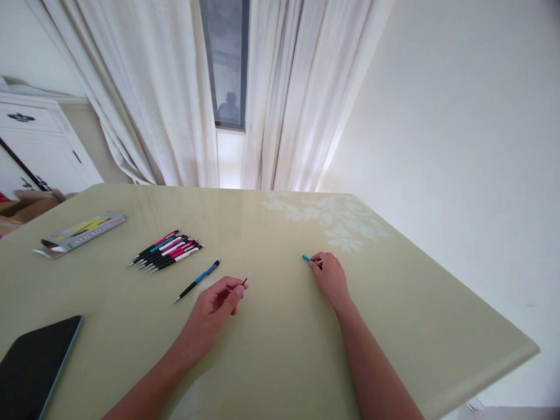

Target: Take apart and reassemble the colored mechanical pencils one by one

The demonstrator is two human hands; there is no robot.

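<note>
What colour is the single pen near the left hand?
The pen is blue and black; head view.

Table [280, 233] btw. left hand [214, 304] & right hand [331, 280] is bare; right half open too. Left side crowded: blue pen [198, 280], pen row [166, 249], pen pkg [81, 231], tablet [30, 367].

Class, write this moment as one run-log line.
left hand: pinching thin dark pen part | right hand: holding teal pen piece | blue pen: lying on table
</note>
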